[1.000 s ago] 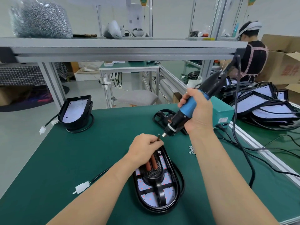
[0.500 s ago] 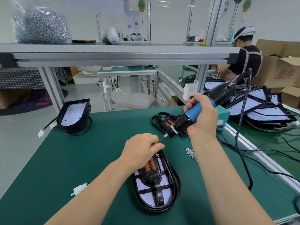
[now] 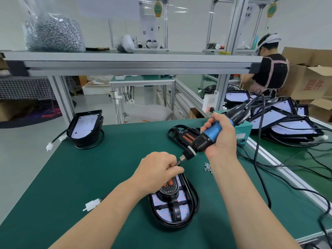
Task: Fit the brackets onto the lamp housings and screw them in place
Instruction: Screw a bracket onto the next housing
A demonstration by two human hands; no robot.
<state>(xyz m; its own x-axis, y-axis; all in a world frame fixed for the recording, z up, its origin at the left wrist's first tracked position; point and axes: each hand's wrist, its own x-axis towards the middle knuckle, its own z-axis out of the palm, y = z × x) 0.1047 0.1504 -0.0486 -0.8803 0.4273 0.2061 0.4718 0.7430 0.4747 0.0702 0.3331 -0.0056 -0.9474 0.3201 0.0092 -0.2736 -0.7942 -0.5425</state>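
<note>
On the green mat (image 3: pixel 89 177) the lamp housing (image 3: pixel 183 211) lies beneath our left hand (image 3: pixel 158 171), fingertips (image 3: pixel 177 171) pinched round the bit tip (image 3: pixel 180 160) where any screw is hidden, while our right hand (image 3: pixel 222 139) grips the screwdriver (image 3: pixel 213 127); we should square it to the bracket (image 3: pixel 173 207) before pressing.

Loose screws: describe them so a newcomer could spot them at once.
On the green bench, look just right of the nearest housing, the oval one lying flat. The loose screws are a small silvery scatter lying bare on the mat, unlike the big bagful up on the shelf.
</note>
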